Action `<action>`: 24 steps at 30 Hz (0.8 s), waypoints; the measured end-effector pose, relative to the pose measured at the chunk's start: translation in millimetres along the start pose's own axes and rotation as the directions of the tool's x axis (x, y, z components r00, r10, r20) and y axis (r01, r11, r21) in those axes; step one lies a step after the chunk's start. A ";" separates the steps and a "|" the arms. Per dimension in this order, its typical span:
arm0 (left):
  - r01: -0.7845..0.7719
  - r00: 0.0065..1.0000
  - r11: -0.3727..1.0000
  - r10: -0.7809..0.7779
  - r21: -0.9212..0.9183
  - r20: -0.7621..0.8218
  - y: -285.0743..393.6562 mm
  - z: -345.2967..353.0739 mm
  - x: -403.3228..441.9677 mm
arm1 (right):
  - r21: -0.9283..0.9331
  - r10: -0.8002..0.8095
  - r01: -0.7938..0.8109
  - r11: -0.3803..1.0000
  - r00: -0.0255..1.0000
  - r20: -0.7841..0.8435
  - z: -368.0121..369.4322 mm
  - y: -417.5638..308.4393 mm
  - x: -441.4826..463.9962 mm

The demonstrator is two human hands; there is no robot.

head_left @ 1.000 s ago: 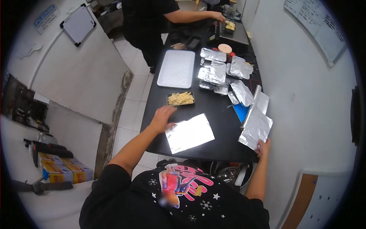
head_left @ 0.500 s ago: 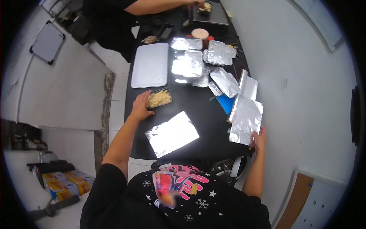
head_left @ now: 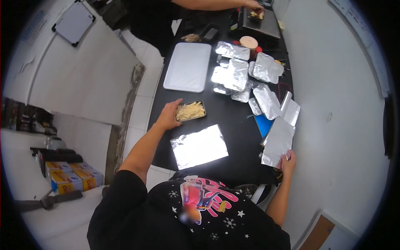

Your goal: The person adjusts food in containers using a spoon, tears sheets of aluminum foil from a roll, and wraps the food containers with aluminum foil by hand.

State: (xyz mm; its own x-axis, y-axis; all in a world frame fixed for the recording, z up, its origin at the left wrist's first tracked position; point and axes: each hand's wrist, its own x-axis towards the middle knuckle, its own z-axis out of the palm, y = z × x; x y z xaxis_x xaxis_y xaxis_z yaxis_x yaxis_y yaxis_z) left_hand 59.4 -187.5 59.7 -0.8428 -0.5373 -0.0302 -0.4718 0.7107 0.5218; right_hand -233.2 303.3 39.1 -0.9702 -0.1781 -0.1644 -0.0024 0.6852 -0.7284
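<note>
One head-worn camera looks forward and steeply down from close above the wearer's shirt (head_left: 162, 212), facing along the table (head_left: 243, 146) toward its far end.

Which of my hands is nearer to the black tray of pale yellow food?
Left. Your left hand is around the left end of the black tray; your right hand is well off to its right, holding a sheet of aluminum foil.

The left hand (head_left: 168, 116) hid one end of the food tray (head_left: 196, 118), the upper edge cut off a co-worker (head_left: 150, 23), and the wall sign (head_left: 35, 27) was too blurred to read.
</note>
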 end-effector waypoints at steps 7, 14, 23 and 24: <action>0.024 1.000 0.999 -0.024 -0.032 0.003 -3.4 0.3 -27.0 | -0.190 -0.176 0.178 0.965 0.984 0.027 16.5 28.4 13.7; -0.036 0.997 0.977 0.049 -0.210 0.061 -18.3 1.7 -25.1 | -0.300 -0.249 0.197 0.933 0.957 -0.145 9.2 20.1 1.6; -0.186 0.931 0.983 0.181 0.015 -0.318 -19.6 18.4 -87.9 | -0.482 -0.661 0.483 0.731 0.675 -0.326 6.3 -35.2 -87.8; -0.178 0.948 0.984 0.175 0.014 -0.266 -20.6 22.9 -105.9 | -0.245 -0.504 0.444 0.862 0.803 -0.317 20.7 -36.9 -102.2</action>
State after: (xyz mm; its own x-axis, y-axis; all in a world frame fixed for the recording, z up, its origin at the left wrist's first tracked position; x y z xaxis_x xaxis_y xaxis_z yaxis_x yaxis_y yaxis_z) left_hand 152.5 -134.9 32.7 -0.8126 -0.5056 0.2898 -0.3176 0.8012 0.5072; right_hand -128.9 281.6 69.0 -0.8552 -0.2643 0.4459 -0.4920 0.6848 -0.5376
